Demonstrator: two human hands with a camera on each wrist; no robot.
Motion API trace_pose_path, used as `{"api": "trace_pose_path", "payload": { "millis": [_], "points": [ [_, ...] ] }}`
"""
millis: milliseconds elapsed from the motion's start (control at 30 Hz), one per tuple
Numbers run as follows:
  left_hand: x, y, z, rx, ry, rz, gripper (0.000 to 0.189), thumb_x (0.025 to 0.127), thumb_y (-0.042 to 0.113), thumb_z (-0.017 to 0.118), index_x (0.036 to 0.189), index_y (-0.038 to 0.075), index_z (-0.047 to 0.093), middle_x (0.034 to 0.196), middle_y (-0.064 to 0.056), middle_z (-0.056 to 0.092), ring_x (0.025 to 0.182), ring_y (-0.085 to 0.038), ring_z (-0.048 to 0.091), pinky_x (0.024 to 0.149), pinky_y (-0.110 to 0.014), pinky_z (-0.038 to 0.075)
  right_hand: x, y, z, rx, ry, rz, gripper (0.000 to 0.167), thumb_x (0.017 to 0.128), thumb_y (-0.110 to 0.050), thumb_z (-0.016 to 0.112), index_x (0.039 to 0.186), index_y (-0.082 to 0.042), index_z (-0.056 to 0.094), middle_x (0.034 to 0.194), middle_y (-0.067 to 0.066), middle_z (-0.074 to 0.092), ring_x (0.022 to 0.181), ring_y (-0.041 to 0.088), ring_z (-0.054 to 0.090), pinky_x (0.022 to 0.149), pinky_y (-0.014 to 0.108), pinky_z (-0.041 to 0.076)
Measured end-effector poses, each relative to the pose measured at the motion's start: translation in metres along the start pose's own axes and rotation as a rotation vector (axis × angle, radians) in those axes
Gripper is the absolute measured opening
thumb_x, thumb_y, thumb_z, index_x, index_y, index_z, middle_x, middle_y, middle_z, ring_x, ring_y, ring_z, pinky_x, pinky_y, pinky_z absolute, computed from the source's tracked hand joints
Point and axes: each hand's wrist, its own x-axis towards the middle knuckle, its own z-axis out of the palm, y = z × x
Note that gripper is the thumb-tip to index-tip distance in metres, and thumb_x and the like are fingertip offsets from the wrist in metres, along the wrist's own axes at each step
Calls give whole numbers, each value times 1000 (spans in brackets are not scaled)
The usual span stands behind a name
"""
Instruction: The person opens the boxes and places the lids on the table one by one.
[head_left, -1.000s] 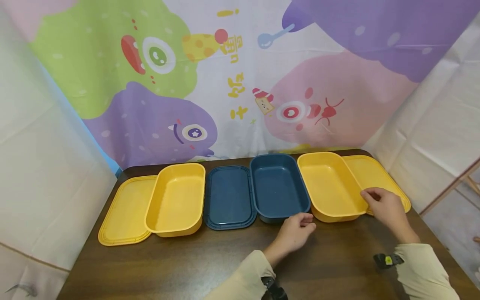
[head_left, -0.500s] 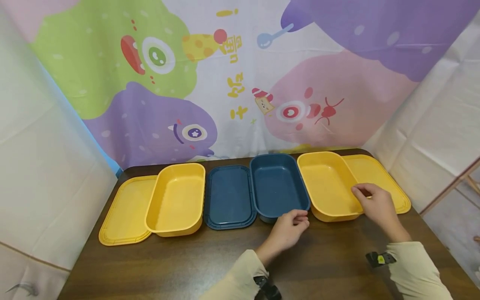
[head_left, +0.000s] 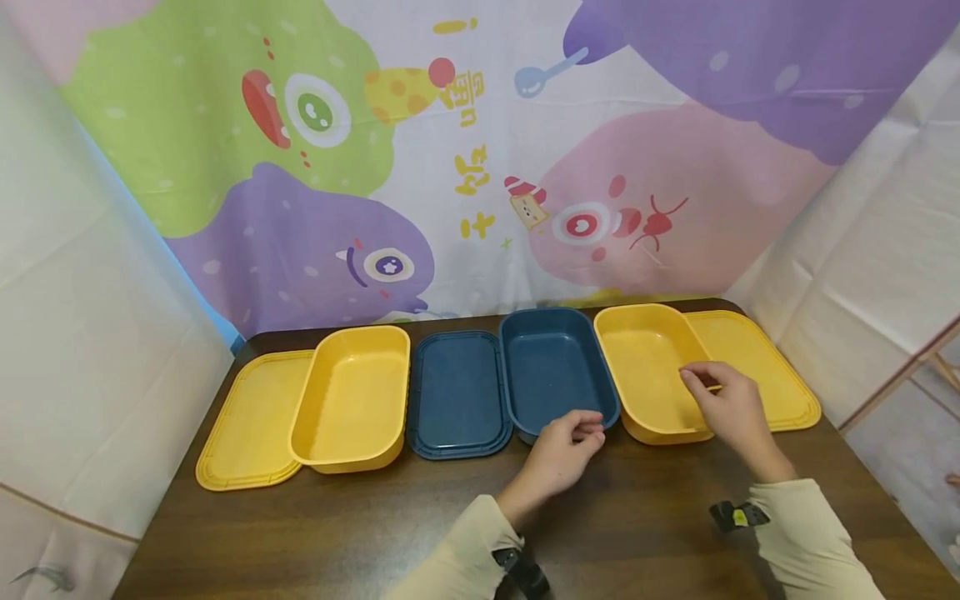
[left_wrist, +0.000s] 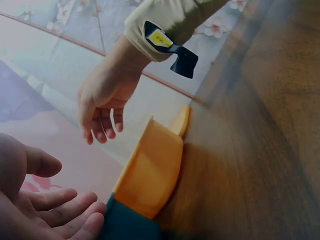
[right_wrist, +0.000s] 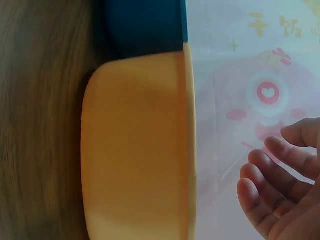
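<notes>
My left hand (head_left: 561,454) hovers at the near edge of the blue container (head_left: 558,375), its fingers loosely bent and holding nothing. Over the near right side of the right yellow container (head_left: 648,358) hangs my right hand (head_left: 731,408), also with relaxed fingers and nothing in them. In the right wrist view the fingers (right_wrist: 260,190) stand apart from that container's rim. Partly under the right yellow container lies a yellow lid (head_left: 765,367). A flat blue lid (head_left: 461,396) lies left of the blue container.
Farther left stands another yellow container (head_left: 360,392), overlapping a second yellow lid (head_left: 251,425). All of them line the back of a dark wooden table (head_left: 337,542). Behind hangs a cartoon-printed curtain (head_left: 480,167), with pale cloth walls at both sides.
Both hands have drifted left. The right hand has shifted from the right yellow container's right edge to over its inside. The containers and lids have not moved.
</notes>
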Motion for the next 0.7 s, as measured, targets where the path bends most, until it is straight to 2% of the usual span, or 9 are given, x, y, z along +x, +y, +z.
{"api": "trace_pose_path", "payload": {
  "millis": [233,500,700],
  "points": [
    [-2,6,-11,-22,1,1,32,98,17,56,125,1,62,115,-11,70,104,-20,66,88,-23,52,1,-9,10,24,-21,15,23,94,-16,63,108,2,69,91,18,70,78,-18,44,66,3,41],
    [-2,5,-23,-10,42,0,31,98,18,56,125,4,62,116,-10,70,107,-21,66,90,-28,52,2,-16,19,21,-62,14,25,94,-17,64,109,2,68,90,15,69,78,-9,50,68,6,43],
    [1,4,-32,-27,59,8,32,98,18,55,126,5,61,120,-12,68,112,-24,64,95,-36,51,1,-22,25,19,-81,6,26,94,-19,64,109,2,68,89,14,69,81,16,61,68,12,47]
  ]
}}
